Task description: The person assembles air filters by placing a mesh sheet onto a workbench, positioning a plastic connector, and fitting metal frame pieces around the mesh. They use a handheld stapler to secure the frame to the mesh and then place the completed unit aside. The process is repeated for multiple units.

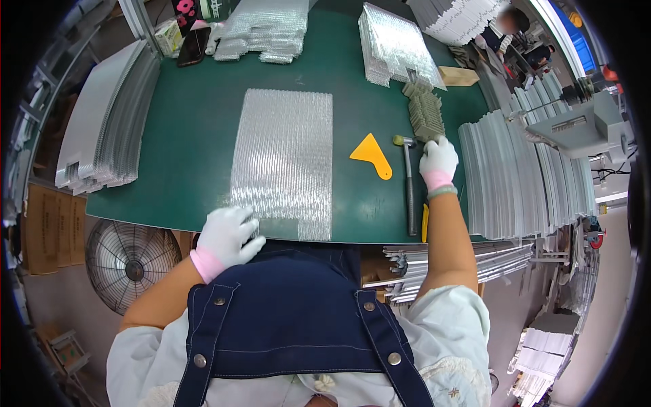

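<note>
A silver ribbed panel (283, 152) with a notch at its near edge lies flat on the green table. My left hand (225, 236), in a white glove with a pink cuff, rests at the panel's near left corner with its fingers apart. To the right, my gloved right hand (439, 161) has its fingers closed at the near end of a row of small grey-green ribbed pieces (425, 115). Between panel and right hand lie a yellow plastic scraper (373, 155) and a hammer (409, 190) with a dark handle. A yellow-handled tool (425, 222) sits beside my right forearm.
Stacks of silver panels stand at the left (108, 122), far middle (263, 30) and far right (400, 44). More panels (505, 176) line the right side. A phone (194, 47) lies far left; a wooden block (458, 76) far right. A fan (133, 266) stands below the table.
</note>
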The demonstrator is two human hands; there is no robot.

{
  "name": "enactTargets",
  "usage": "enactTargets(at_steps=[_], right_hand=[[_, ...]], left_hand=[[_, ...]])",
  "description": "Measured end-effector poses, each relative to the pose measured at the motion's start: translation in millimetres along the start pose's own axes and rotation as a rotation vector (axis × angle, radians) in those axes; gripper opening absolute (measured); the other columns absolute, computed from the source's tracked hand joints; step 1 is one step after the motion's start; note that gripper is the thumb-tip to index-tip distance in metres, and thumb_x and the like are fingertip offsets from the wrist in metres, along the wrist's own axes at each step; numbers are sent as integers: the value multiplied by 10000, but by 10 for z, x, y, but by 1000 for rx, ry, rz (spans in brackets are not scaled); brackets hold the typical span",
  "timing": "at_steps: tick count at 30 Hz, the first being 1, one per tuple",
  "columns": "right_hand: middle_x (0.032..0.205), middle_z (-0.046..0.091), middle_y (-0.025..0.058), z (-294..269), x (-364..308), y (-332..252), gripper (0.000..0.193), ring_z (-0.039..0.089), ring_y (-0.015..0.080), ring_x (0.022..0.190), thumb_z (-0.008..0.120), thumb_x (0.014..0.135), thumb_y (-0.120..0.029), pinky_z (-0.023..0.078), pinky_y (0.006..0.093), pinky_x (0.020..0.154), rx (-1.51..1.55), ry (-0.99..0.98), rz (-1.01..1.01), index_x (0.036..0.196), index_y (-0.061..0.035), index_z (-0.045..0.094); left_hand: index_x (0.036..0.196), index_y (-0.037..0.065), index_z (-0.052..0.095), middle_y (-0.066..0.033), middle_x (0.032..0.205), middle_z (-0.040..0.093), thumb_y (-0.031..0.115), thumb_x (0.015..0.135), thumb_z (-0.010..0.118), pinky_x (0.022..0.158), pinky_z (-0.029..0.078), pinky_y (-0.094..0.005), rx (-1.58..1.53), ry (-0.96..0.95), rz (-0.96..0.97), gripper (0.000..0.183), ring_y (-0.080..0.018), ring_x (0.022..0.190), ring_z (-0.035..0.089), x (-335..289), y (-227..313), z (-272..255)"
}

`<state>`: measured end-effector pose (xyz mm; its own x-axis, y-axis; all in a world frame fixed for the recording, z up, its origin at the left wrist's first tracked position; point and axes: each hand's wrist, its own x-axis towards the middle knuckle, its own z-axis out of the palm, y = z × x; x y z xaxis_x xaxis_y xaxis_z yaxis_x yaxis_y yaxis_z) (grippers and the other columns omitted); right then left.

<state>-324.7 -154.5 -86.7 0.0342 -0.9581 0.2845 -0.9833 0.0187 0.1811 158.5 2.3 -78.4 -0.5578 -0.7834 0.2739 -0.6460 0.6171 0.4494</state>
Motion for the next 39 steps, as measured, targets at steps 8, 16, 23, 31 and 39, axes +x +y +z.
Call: enactTargets(at_steps=[8, 16, 23, 31, 39], right_hand=[[1198, 682, 159, -243, 77, -188, 707, 648, 333, 1128, 674, 789, -646, 517, 438, 940, 162, -353, 800, 1194, -67, 674], [1240, 654, 216, 130, 344, 93, 713, 610, 333, 1206, 849, 703, -471, 491, 404, 1001, 447, -415, 849, 1168, 29, 641], [1178, 691, 177, 273, 287, 609, 530, 665, 279, 1048, 809, 779, -396, 489, 392, 925, 708, -425, 873, 1091, 22, 719], [873, 676, 75, -710, -889, -366, 342, 587, 159, 754, 650, 956, -274, 493, 349, 767, 1083, -79, 374, 1065, 49, 665], [902, 646, 94, -239, -866, -1091, 371, 571, 139, 750, 629, 972, -284, 492, 299, 717, 1184, 312, 430, 1086, 68, 595]], left_hand=[[761, -10, 652, -121, 736, 565, 178, 724, 689, 593, 463, -435, 33, 18, -52, 195, -312, 659, 590, -20, 96, 24], [771, -3, 642, -123, 741, 604, 184, 747, 713, 668, 477, -425, 90, 415, 30, 202, -310, 705, 598, -126, 319, 22], [969, 6, 665, -91, 883, 663, 412, 874, 680, 722, 500, -320, -631, -157, -897, 417, -192, 764, 610, -782, 281, 66], [1167, -49, 552, -123, 1064, 604, 514, 929, 638, 684, 474, -261, -1552, -88, -1251, 617, -129, 758, 538, -657, 56, 442], [1152, 94, 571, -90, 1065, 621, 307, 980, 605, 707, 518, -300, -1784, 158, -1187, 276, -160, 824, 598, -668, -27, 662]])
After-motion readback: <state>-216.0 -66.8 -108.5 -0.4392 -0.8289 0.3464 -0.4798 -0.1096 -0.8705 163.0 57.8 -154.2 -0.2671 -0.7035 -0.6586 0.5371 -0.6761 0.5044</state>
